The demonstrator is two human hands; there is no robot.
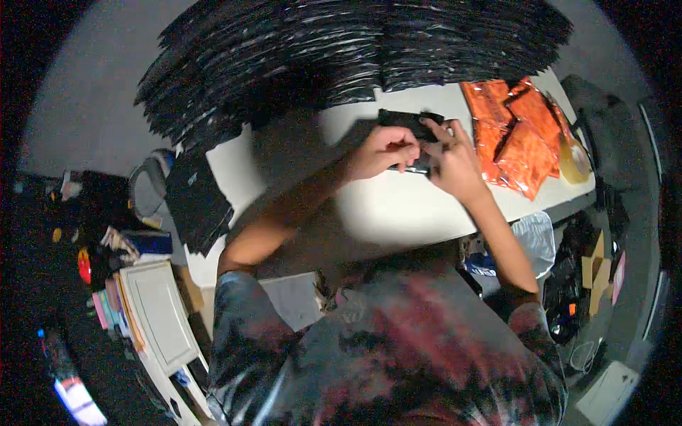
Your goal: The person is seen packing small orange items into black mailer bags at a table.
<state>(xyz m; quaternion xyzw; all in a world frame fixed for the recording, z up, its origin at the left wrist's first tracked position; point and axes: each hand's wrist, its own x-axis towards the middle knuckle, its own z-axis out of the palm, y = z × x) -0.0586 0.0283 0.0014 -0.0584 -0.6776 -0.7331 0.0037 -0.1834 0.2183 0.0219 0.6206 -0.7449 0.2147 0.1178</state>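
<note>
A small black packet (401, 119) lies between your two hands over the worktop (412, 220), toward its far side, its middle partly covered by your fingers. Your left hand (383, 151) comes in from its left and near side, fingers curled and the thumb drawn close to them; whether they pinch an edge cannot be told. Your right hand (455, 163) sits at its right, fingers bent and partly spread over the top, touching it, though how firm a hold they have is hidden.

As far as can be judged, this piece is midway through handling, neither set aside nor added to a pile. Behind it, long stacks of black packets (341, 42) line the far edge of the worktop; whether they are finished or waiting their turn, the view does not settle.

To the right of your hands lie orange packets (529, 153) in glossy clear wrapping, with a roll of yellowish tape (575, 160) just beside them. At the left end, a flat pile of black pieces (195, 199) rests apart from your hands, also of uncertain status.
</note>
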